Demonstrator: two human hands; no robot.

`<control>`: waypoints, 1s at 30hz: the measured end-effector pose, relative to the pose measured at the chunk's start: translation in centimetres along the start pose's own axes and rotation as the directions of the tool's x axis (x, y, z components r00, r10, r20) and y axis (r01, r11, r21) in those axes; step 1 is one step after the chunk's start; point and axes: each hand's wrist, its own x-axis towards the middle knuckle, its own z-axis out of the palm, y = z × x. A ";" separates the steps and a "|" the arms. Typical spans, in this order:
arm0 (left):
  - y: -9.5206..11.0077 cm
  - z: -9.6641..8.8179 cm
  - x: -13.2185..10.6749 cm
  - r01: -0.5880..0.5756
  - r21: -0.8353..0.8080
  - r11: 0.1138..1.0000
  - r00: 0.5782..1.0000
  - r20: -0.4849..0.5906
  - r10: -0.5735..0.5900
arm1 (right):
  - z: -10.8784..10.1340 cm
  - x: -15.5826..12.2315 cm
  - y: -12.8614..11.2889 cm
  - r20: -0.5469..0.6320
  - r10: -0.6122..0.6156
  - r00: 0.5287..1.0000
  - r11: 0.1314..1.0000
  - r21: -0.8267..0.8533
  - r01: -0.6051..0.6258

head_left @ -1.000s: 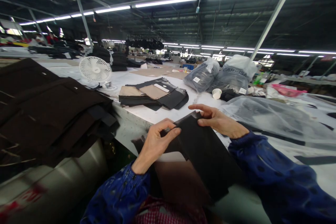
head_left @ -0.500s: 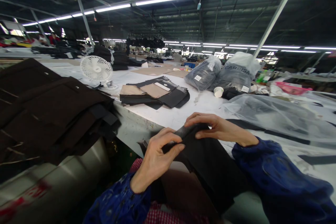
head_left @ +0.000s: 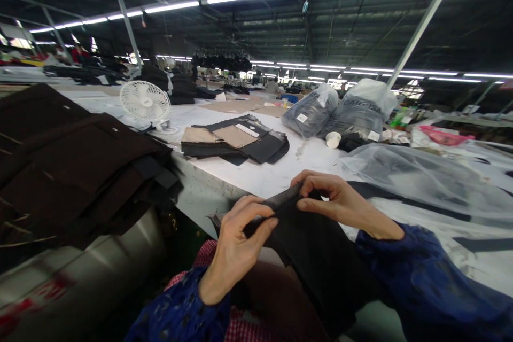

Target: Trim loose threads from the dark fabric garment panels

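A dark piece of fabric (head_left: 320,251) hangs from both my hands over my lap, its upper edge stretched between them. My left hand (head_left: 240,240) pinches that edge between thumb and fingers. Farther right along the same edge, my right hand (head_left: 334,197) grips it, thumb below and fingers curled over. A greyish strip runs along the top of the fabric between the two hands. Beyond them on the white table (head_left: 228,173) lies a stack of black and beige cut pieces (head_left: 260,144), apart from my hands.
Dark brown fabric pieces (head_left: 80,165) are heaped at the left, above a grey metal cylinder (head_left: 100,272). A white fan (head_left: 145,101) stands on the table. Filled plastic bags (head_left: 356,112), a paper cup (head_left: 333,140) and clear plastic sheeting (head_left: 420,176) lie at the right.
My right hand has shifted slightly right along the fabric's edge, and its fingers have curled in more. My left hand keeps its pinch almost in place.
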 end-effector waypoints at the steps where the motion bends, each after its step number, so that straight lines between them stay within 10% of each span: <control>1: 0.0 0.1 -0.1 0.004 0.004 1.000 1.000 -0.018 -0.004 | 0.1 0.0 -0.1 -0.013 0.015 1.000 1.000 0.004 -0.015; 12: -0.1 0.5 -0.4 0.224 -0.202 0.953 0.973 0.002 -0.229 | 1.1 0.2 0.3 -0.062 0.196 0.979 0.979 0.061 -0.193; 30: 0.0 1.5 -0.1 0.269 -0.017 0.963 0.949 -0.167 -0.268 | 2.2 0.0 -0.7 -0.226 0.053 0.973 0.957 -0.267 -0.115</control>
